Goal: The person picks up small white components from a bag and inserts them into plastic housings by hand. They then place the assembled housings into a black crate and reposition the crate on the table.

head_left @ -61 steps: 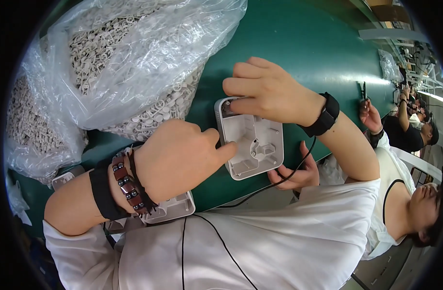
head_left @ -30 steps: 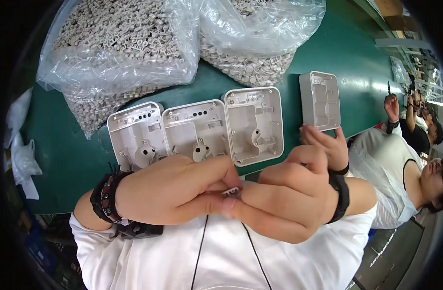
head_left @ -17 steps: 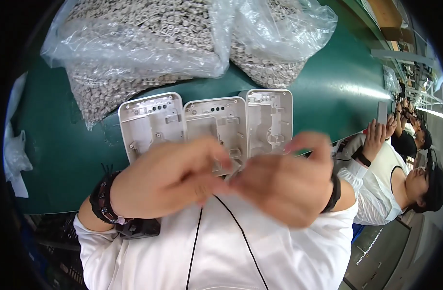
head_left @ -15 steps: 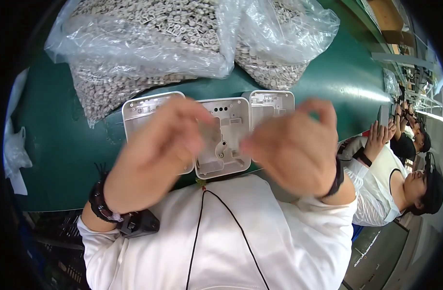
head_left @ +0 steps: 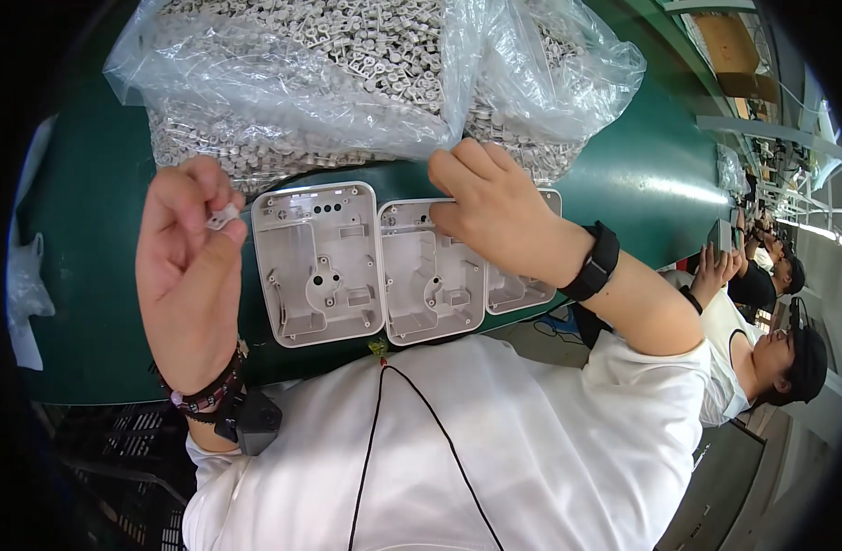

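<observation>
Between the thumb and fingers of my left hand [head_left: 187, 266] is a small white plastic part [head_left: 222, 218], pinched just left of the housings. My right hand [head_left: 508, 216] reaches over the far edge of the middle housing, its fingers curled; their tips and anything in them are hidden. Three shallow white plastic housings lie side by side, open side up: the left housing [head_left: 352, 243], the middle housing [head_left: 412, 248] and the right housing [head_left: 531, 292]. Holes, posts and ribs show inside them. My right hand and forearm cover parts of the middle and right ones.
Behind the housings, a large clear plastic bag [head_left: 283, 101] and a second bag [head_left: 540, 92] hold masses of small whitish parts. All rest on a green table [head_left: 90, 275]. Another plastic bag [head_left: 28, 285] lies at the left. On the right sits a person [head_left: 742, 358] holding something grey.
My hands have moved apart: the left one to the left, uncovering the left housing, and the right one away from me toward the bags. The small white part in my left hand now shows clearly.
</observation>
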A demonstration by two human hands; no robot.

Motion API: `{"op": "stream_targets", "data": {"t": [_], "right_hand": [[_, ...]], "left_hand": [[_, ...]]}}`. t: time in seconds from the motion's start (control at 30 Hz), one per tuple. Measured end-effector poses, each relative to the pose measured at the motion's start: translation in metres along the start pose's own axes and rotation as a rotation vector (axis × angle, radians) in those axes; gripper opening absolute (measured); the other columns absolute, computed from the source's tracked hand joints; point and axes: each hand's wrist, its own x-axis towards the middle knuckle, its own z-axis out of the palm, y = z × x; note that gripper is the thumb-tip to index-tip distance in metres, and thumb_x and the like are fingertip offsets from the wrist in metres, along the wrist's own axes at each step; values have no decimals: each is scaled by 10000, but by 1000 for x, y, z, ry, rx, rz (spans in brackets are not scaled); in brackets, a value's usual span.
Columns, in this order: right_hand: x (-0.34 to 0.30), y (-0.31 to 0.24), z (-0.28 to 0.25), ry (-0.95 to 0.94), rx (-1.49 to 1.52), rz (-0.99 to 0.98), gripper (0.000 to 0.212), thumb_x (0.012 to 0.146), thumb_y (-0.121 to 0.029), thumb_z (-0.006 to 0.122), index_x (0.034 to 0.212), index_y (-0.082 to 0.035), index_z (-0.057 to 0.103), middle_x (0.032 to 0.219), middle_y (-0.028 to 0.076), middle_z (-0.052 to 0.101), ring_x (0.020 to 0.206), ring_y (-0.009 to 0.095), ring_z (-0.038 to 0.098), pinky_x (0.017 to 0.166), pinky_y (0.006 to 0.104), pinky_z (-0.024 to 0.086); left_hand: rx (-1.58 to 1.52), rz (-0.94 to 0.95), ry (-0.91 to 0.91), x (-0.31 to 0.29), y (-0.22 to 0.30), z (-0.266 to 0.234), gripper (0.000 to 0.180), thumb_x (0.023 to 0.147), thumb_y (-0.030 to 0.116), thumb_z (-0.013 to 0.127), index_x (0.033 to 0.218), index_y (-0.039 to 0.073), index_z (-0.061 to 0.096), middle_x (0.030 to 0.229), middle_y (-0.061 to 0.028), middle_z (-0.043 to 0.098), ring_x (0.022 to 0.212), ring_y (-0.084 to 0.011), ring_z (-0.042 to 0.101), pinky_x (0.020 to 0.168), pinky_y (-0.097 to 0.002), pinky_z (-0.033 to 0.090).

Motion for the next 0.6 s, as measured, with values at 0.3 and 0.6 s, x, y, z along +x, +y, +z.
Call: {"op": "stream_targets", "data": {"t": [0.3,0.6], "right_hand": [[3,-1,5,-61,-104,-67,93,600,-194,610,617,-103,608,881,34,445,875,193,435,753,297,355],[7,-2,-12,-228,-78,-19,97,651,-153,647,717,-83,658,962,45,480,932,214,457,777,297,377]], "left_hand": [[-16,-29,-145,-5,-3,3,220,799,-72,581,892,62,434,957,-47,412,845,-92,402,816,-212,356],[-109,-46,-104,-11,0,-6,262,795,-80,587,993,31,455,980,-72,466,914,-107,471,812,-225,402]]}}
